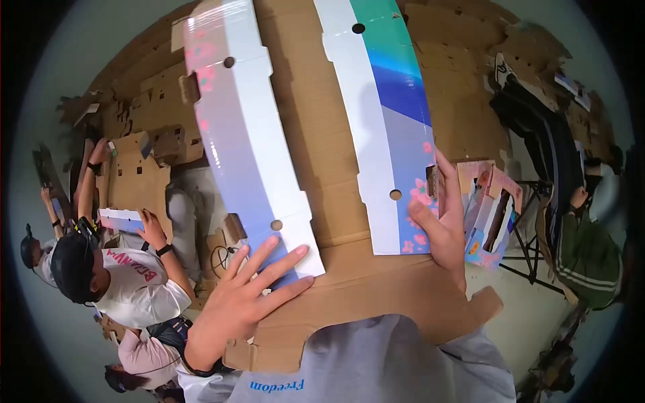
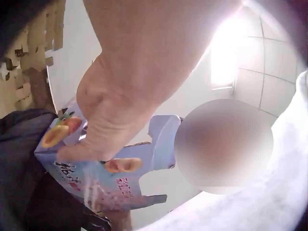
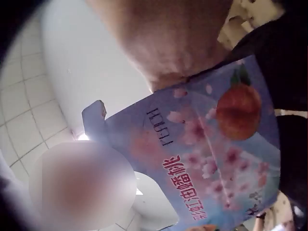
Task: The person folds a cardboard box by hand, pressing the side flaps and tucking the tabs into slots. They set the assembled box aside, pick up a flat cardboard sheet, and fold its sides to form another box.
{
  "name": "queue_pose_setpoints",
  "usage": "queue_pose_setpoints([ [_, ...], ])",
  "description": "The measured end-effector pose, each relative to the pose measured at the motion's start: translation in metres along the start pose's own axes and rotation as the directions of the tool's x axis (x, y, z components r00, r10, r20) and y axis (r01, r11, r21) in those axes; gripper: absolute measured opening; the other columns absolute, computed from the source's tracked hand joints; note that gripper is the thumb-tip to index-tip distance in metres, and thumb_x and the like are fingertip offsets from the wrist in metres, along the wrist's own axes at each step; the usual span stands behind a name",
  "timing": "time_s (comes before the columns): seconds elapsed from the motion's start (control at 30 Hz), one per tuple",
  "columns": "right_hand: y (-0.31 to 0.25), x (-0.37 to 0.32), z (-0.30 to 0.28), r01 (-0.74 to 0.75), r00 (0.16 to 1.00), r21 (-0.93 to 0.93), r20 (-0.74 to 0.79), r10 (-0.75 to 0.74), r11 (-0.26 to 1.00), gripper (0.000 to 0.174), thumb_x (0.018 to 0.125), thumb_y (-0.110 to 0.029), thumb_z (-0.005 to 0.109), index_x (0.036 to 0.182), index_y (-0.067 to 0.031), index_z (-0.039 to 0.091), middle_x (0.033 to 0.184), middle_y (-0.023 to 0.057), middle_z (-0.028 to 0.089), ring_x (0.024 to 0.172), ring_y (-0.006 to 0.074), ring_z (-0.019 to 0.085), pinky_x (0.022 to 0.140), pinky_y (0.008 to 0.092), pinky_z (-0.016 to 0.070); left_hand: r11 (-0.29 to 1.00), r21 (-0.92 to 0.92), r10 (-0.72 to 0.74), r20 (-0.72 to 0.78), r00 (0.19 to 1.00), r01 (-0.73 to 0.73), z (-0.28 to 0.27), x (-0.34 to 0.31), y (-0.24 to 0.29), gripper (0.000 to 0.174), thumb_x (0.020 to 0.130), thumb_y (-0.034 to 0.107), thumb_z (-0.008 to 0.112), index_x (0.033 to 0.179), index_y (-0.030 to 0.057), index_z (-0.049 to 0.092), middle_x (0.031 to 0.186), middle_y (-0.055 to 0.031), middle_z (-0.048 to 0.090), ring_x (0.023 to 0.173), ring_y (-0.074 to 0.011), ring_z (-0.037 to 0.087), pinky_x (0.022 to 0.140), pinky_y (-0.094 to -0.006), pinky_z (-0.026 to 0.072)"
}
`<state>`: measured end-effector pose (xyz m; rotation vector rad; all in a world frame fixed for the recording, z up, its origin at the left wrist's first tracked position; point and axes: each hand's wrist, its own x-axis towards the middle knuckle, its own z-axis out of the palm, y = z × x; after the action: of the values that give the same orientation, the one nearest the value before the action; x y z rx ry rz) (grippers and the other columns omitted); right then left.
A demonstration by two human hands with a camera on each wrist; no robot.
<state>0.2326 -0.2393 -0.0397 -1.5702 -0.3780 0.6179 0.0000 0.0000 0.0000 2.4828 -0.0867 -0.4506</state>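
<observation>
A large cardboard piece lies before the person, brown inside, with two long printed side flaps folded inward. My left hand lies with spread fingers on the near end of the left flap. At the right flap, my right hand grips the outer edge, thumb on the printed face and fingers behind. The printed outer side with peach pictures shows beside the left hand in the left wrist view, and below the right hand in the right wrist view.
A printed box stands at the right near a black folding stand. People work on the left around another cardboard piece; someone in dark trousers is at the right. Brown cardboard lies beyond.
</observation>
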Motion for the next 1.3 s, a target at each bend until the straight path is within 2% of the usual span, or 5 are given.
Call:
queue_pose_setpoints([
  [0.17, 0.017, 0.009, 0.031, 0.053, 0.998, 0.256, -0.032, -0.046, 0.965, 0.077, 0.094, -0.005, 0.069, 0.16, -0.0003, 0.029, 0.159, 0.0145, 0.041, 0.14, 0.0241, 0.045, 0.118, 0.037, 0.0342, 0.989, 0.059, 0.148, -0.492, 0.858, -0.136, 0.007, -0.008, -0.034, 0.044, 0.08, 0.028, 0.08, 0.122, 0.0193, 0.072, 0.158, -0.0083, 0.049, 0.145, -0.0399, 0.041, 0.116, -0.058, 0.0295],
  [0.3, 0.033, 0.009, 0.012, 0.156, 0.988, 0.244, -0.018, -0.156, 0.957, 0.078, 0.091, -0.001, 0.069, 0.158, 0.0003, 0.029, 0.154, 0.0185, 0.044, 0.141, 0.0252, 0.044, 0.12, 0.0394, 0.0302, 0.996, -0.081, -0.084, -0.961, 0.264, 0.022, 0.082, 0.022, -0.045, 0.075, 0.069, 0.063, 0.088, 0.119, 0.0129, 0.064, 0.13, -0.0152, 0.045, 0.139, -0.0491, 0.041, 0.114, -0.0637, 0.0347],
  [0.5, 0.033, -0.003, 0.008, 0.123, 0.99, 0.226, -0.096, -0.104, 0.966, 0.077, 0.092, -0.002, 0.069, 0.157, 0.0034, 0.028, 0.155, 0.0201, 0.044, 0.144, 0.0282, 0.042, 0.123, 0.0427, 0.0274, 0.943, -0.292, -0.328, -0.902, 0.281, 0.161, 0.118, 0.029, -0.05, 0.094, 0.097, 0.075, 0.051, 0.154, 0.002, 0.038, 0.153, -0.0269, 0.042, 0.142, -0.0451, 0.046, 0.117, -0.0592, 0.0404],
  [0.67, 0.026, 0.005, -0.004, 0.146, 0.989, 0.113, -0.005, -0.146, 0.983, 0.075, 0.094, -0.004, 0.069, 0.157, 0.0034, 0.029, 0.157, 0.0206, 0.041, 0.146, 0.0289, 0.041, 0.123, 0.0431, 0.0274, 0.984, 0.168, 0.112, -0.847, 0.52, 0.062, 0.084, 0.022, -0.051, 0.09, 0.1, 0.078, 0.031, 0.151, 0.0047, 0.042, 0.148, -0.0291, 0.047, 0.138, -0.0506, 0.049, 0.116, -0.0632, 0.0392],
  [1.3, 0.001, 0.018, -0.01, -0.099, 0.995, -0.064, -0.035, 0.097, 0.993, 0.062, 0.11, -0.034, 0.049, 0.16, -0.001, 0.034, 0.137, 0.0167, 0.058, 0.118, 0.0188, 0.057, 0.106, 0.0326, 0.042, 0.952, 0.304, 0.226, -0.752, 0.62, 0.021, 0.075, 0.01, -0.045, 0.083, 0.102, 0.076, 0.028, 0.132, 0.0049, 0.059, 0.137, -0.0228, 0.053, 0.135, -0.0467, 0.051, 0.114, -0.0622, 0.0427],
])
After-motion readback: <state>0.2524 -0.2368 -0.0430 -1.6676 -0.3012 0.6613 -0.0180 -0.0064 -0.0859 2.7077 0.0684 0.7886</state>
